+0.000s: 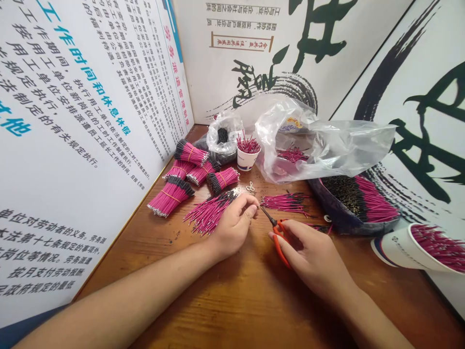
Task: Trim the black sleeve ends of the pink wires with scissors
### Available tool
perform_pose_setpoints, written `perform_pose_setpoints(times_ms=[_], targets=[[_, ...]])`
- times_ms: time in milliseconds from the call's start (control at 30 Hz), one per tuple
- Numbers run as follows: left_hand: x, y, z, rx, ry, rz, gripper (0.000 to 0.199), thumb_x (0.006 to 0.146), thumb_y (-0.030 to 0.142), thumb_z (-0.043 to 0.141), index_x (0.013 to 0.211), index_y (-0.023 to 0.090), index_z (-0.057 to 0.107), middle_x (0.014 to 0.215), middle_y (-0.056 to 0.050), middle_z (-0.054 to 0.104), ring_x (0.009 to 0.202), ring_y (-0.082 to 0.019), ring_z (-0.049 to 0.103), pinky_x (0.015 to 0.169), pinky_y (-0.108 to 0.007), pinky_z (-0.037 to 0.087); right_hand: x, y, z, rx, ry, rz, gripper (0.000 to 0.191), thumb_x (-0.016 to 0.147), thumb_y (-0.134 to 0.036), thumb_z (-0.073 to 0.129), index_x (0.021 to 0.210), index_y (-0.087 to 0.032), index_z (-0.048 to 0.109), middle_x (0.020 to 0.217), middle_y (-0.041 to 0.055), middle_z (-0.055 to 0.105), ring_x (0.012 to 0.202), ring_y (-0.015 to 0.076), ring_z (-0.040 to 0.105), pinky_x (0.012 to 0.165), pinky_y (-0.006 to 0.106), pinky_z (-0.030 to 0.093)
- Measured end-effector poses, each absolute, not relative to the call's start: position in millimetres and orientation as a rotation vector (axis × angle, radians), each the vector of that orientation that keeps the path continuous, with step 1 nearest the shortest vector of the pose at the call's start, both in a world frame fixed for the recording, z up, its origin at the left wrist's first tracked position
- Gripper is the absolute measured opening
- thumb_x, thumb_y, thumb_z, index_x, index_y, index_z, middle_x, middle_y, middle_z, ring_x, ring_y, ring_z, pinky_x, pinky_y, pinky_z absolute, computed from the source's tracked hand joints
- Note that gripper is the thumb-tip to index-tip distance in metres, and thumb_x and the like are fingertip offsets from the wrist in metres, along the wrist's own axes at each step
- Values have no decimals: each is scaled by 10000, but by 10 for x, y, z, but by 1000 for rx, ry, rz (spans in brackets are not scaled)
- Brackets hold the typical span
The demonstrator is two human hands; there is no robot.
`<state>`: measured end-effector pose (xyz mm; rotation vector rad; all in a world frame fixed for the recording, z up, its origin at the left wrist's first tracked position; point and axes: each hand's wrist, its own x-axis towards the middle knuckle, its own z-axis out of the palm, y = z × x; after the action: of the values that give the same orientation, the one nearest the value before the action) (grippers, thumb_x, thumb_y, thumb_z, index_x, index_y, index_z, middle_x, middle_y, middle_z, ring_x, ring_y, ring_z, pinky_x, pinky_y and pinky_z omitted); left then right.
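Note:
My right hand (pixel 308 252) is closed round the orange handles of a pair of scissors (pixel 279 237). Their dark, slim tips point up and left, close to the fingertips of my left hand (pixel 236 223). That hand is pinched, thumb against forefinger; what sits in the pinch is too small to make out. Beside and partly behind it lies a fanned pile of pink wires (pixel 207 213) with black ends. To the right, another loose row of pink wires (pixel 285 202) lies flat on the table, just beyond the scissors. Small pale loops (pixel 250 186) rest above my left hand.
Banded wire bundles (pixel 170 194) are stacked at left. Behind stand a paper cup (pixel 247 160) of wires, a bag with black contents (pixel 223 138) and a large clear plastic bag (pixel 327 150). At right are a dark tray (pixel 334 218) of wires and a tilted cup (pixel 399 247). Printed panels enclose the table (pixel 218 310).

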<state>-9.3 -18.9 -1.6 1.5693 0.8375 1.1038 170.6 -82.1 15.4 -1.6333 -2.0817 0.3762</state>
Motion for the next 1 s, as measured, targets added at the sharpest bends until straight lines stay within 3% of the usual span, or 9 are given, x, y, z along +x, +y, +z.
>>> perform_pose_setpoints(times_ms=[567, 1000], targets=[[-98, -187, -25, 1551, 805, 1097, 138, 962, 259, 429, 878, 176, 499, 768, 1, 496, 741, -140, 472, 725, -267, 404, 1710, -825, 139, -1619, -2097, 333, 223, 964, -342, 510, 882, -190, 650, 800, 46, 704, 667, 180, 618, 619, 275, 429], [-106, -191, -15, 1527, 797, 1089, 145, 968, 239, 419, 866, 175, 498, 763, 4, 496, 725, -134, 464, 701, -257, 389, 1705, -816, 143, -1615, -2028, 383, 204, 945, -357, 545, 850, -197, 628, 714, 4, 654, 619, 156, 572, 590, 261, 394]])
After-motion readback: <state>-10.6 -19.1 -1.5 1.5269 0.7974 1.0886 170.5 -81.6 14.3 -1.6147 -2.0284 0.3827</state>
